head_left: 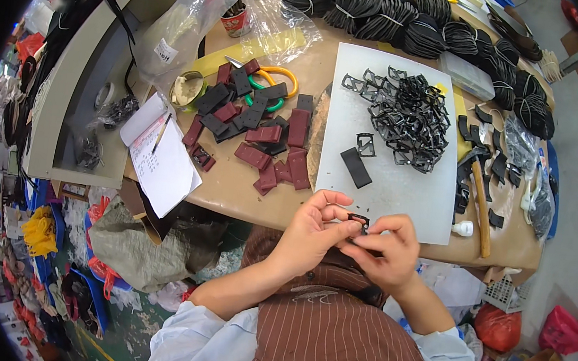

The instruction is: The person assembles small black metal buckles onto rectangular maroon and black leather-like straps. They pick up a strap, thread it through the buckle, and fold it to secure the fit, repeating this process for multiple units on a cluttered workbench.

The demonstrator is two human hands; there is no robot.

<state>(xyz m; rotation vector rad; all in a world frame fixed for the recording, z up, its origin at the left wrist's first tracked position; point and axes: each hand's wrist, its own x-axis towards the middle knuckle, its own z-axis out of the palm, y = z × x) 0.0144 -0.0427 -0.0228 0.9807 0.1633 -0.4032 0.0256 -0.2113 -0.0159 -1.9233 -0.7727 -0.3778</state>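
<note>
Just off the front edge of the white board (355, 68), both hands meet at a small black buckle (358, 218). My left hand (305, 234) pinches it between thumb and fingers. From the other side, the closed fingertips of my right hand (393, 253) grip it too, partly covering it. A tangled pile of similar black buckles (413, 116) lies on the board, with a single buckle (365, 145) apart from it. Nearer my hands rests a black rectangular piece (355, 168), with tiny black scraps close by.
Maroon pieces (299, 127) and black pieces (215, 98) are heaped left of the board, beside scissors (281, 79) and a notebook (161, 168). A hammer (481, 209) lies at the right. Tied black cord bundles (351, 7) line the back; a plastic bag (174, 37) stands back left.
</note>
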